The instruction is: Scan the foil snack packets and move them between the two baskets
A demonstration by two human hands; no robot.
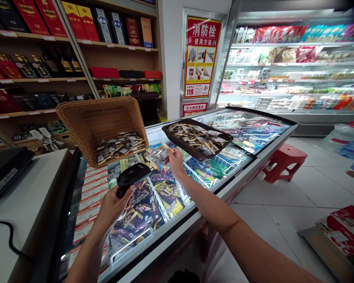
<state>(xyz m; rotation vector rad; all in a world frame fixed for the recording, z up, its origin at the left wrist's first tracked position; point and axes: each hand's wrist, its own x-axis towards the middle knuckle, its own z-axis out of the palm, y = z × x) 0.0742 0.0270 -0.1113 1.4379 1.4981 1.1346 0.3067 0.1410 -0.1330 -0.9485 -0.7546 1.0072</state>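
My left hand (115, 204) is wrapped round the handle of a black barcode scanner (133, 174), held above the glass top of a chest freezer. Between the fingers of my right hand (176, 160) is the edge of a small snack packet (158, 155), partly clear with a pale border. Beyond the scanner, a tan wicker basket (106, 114) is tilted toward me, with several small packets (122, 146) inside at its lower side. To the right of my right hand, a dark brown shallow basket (203, 154) holds a heap of similar packets (197, 135).
Ice cream packs (168, 196) show through the freezer's glass. A counter (47, 188) with a black device (6, 169) stands at left. On the floor at right are a red stool (286, 159), water bottles (342, 135) and a red box (346, 226). Shelves and a refrigerated display (283, 74) line the back.
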